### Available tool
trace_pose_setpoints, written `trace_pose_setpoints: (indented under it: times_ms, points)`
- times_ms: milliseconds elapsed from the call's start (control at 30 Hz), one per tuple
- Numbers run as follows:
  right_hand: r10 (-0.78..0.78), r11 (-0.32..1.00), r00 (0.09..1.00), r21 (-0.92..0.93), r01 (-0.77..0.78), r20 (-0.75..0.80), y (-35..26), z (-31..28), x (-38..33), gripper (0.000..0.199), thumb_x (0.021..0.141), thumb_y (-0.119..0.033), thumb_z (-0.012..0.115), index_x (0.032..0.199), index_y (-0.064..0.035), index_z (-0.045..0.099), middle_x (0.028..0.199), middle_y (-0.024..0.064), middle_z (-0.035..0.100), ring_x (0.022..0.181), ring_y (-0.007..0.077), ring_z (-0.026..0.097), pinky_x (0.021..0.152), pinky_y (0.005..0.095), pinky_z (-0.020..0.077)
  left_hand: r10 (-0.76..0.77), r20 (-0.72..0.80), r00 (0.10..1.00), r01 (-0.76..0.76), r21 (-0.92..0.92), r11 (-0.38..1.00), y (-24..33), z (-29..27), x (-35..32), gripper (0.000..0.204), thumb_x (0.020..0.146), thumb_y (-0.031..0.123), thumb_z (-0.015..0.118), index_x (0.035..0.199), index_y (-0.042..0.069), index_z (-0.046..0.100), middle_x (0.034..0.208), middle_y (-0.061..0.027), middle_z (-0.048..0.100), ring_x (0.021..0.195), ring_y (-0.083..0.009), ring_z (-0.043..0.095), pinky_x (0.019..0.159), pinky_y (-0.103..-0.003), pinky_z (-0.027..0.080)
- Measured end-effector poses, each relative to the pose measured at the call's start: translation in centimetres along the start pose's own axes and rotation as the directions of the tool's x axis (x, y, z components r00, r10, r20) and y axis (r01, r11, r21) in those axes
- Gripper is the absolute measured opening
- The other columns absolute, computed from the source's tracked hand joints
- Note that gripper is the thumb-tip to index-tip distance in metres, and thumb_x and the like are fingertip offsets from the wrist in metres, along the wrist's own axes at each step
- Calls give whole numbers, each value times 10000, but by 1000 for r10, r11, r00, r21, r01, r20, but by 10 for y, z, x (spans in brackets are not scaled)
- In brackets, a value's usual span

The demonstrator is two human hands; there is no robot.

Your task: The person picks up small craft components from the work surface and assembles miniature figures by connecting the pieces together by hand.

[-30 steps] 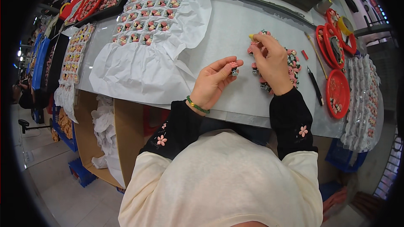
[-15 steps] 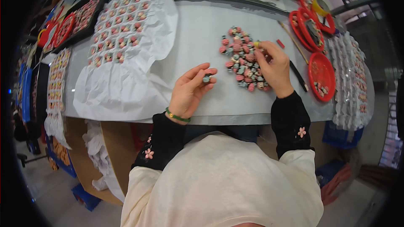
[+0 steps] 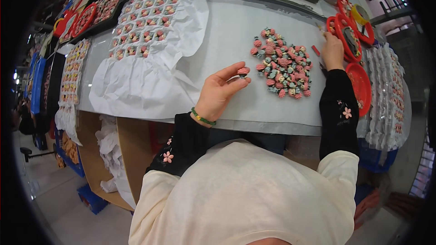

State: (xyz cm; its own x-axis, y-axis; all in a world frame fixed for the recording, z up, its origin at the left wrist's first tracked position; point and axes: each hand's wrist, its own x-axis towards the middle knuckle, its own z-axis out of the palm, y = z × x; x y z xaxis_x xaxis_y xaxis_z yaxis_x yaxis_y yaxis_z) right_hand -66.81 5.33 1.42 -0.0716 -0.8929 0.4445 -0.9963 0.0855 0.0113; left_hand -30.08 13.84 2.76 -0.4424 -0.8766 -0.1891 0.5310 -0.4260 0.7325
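My left hand (image 3: 219, 90) pinches a small pink-topped figurine (image 3: 242, 72) between thumb and fingers, above the white work surface. To its right lies a loose pile of similar pink, grey and black figurines (image 3: 284, 63). My right hand (image 3: 333, 52) is stretched past the pile to the right, beside the stacked red dishes. Its fingers look drawn together and point away from me; what they hold, if anything, is hidden. A short red stick (image 3: 315, 50) lies just left of that hand.
At the left, figurines stand in rows in a tray (image 3: 147, 20) on crumpled white paper (image 3: 145, 88). A black-framed tray (image 3: 109, 7) sits farther left. Red dishes (image 3: 359, 86) and a yellow tape roll (image 3: 360, 14) are at the right, beside stacked clear trays (image 3: 386, 95).
My right hand has left the figurine pile and moved right, toward the red dishes. My left hand still holds its figurine, now turned with the pink top up. The whole view has shifted slightly.
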Motion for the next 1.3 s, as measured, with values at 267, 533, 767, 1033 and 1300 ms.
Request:
trace_pose_setpoints:
  times_ms: [267,533,767,1033,1300]
  points:
    - [-99,871,910,407,275,-403,-99,-101,-17,204,829,1,476,1013,-12,563,918,91,576,919,224,546,746,321,442,23,60,998,-28,85,996,-5,-7,6,420,817,-25,554,1222,-30,441,1164,-123,526,998,-157,534,854,-268,440]
    - [-159,159,976,980,-123,148,-170,-126,-74,248,903,-216,509,992,7,569,689,13,525,558,59,456,488,183,346,9,79,997,-17,105,994,-6,-3,7,396,817,-17,564,1200,-38,465,1128,-117,553,1002,-148,529,861,-262,432]
    - [-326,228,938,973,-44,119,-169,-113,-86,190,902,-142,481,891,10,594,656,20,507,515,60,405,450,201,306,75,31,997,-76,34,997,-5,-9,5,383,817,-22,561,1190,-37,474,1116,-118,560,1001,-151,534,867,-271,440]
    - [-333,391,935,920,16,125,-150,-107,-77,108,868,-73,505,845,15,562,705,72,529,559,123,478,506,230,363,98,11,995,-98,68,993,4,-9,8,406,798,-49,558,1193,-31,471,1099,-111,560,935,-137,548,815,-255,449]
    - [-400,850,896,288,441,-191,-46,-95,2,252,774,44,513,1023,9,529,929,134,515,806,284,559,680,326,457,36,-60,998,-32,77,997,3,-10,-1,450,746,-71,625,1173,-47,484,1006,-70,540,881,-158,579,784,-244,462]
